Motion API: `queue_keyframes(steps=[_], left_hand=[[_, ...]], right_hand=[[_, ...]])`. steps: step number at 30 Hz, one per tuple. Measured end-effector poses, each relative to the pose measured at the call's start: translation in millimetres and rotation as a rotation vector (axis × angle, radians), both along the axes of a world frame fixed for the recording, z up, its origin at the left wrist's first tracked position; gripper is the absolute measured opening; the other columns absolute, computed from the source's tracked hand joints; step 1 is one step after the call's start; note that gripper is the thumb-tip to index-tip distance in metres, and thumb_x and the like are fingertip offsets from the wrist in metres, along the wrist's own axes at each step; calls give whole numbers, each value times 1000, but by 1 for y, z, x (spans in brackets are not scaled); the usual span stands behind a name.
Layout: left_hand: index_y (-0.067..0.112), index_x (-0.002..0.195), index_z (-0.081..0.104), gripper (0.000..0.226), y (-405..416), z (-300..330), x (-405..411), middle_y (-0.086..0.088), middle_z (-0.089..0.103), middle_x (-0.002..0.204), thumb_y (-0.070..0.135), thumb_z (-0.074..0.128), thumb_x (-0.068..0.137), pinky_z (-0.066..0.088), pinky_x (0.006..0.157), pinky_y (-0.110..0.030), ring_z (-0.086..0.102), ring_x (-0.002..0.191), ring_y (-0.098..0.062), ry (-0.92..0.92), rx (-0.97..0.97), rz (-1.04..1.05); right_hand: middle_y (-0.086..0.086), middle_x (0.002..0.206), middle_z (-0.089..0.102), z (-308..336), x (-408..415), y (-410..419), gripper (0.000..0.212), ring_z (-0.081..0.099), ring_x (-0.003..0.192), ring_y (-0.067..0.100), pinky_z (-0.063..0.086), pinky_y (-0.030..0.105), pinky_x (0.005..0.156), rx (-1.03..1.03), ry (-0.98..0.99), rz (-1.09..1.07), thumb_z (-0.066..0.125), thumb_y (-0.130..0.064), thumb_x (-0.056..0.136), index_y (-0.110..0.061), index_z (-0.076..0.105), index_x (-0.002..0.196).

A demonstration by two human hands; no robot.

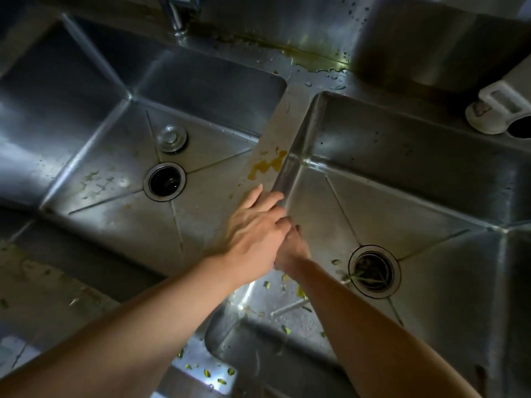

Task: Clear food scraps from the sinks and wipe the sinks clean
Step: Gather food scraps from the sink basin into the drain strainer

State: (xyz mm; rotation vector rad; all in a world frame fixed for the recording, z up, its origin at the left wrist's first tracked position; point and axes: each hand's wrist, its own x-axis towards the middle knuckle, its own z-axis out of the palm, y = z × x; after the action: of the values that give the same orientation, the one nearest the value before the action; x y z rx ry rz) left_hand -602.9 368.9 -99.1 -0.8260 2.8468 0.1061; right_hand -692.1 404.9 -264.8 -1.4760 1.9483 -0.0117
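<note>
Two steel sinks sit side by side, the left sink (94, 156) and the right sink (431, 202), split by a divider (275, 130) stained with yellow liquid (267, 165). My left hand (253, 228) lies with straight fingers on the divider's near end. My right hand (291, 248) reaches down inside the right sink by its left wall, partly hidden under the left hand; whether it holds anything is hidden. Green food scraps (287, 330) lie on the right sink's near floor. More scraps clog the right drain (373, 271).
The left sink has an open drain (164, 181) and a metal stopper (171, 138) lying behind it. A faucet base (176, 15) stands at the back. A white holder (497, 110) sits at the right rim. Yellow spill (313, 60) runs along the back ledge.
</note>
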Motion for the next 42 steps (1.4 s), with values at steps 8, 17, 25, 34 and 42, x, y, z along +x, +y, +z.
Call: queue_keyframes(steps=[8,17,25,34,42], left_hand=[[21,98,71,27,-4,-6,4,8,65,109,20,60,73,0,113,-38,39,128,-20,-37,-53,-21],[21,93,73,25,-4,-1,2,8,67,103,19,66,69,10,112,-39,47,120,-19,-52,-22,-15],[15,101,72,30,19,8,16,-3,62,120,18,63,73,7,115,-44,38,132,-25,-39,14,-2],[16,102,70,29,25,3,31,1,62,113,15,59,75,6,116,-41,37,130,-22,-33,6,-34],[17,79,72,17,25,-6,32,5,64,83,12,62,66,26,111,-44,54,112,-22,46,-25,-39]], right_hand=[[5,143,25,2,-49,56,51,32,126,30,50,43,92,16,176,37,51,-15,91,-20,33,140],[8,138,32,36,-91,92,41,40,120,29,51,35,87,81,258,-192,42,-6,96,-13,37,136],[6,139,32,40,-2,84,48,51,112,28,48,39,96,-57,-72,88,53,-11,84,-15,46,131],[6,134,30,-9,59,73,59,41,121,32,48,46,87,169,-32,234,59,-20,89,-29,17,130],[12,135,23,1,-34,83,46,43,116,31,57,39,80,150,233,95,57,-11,90,-15,38,132]])
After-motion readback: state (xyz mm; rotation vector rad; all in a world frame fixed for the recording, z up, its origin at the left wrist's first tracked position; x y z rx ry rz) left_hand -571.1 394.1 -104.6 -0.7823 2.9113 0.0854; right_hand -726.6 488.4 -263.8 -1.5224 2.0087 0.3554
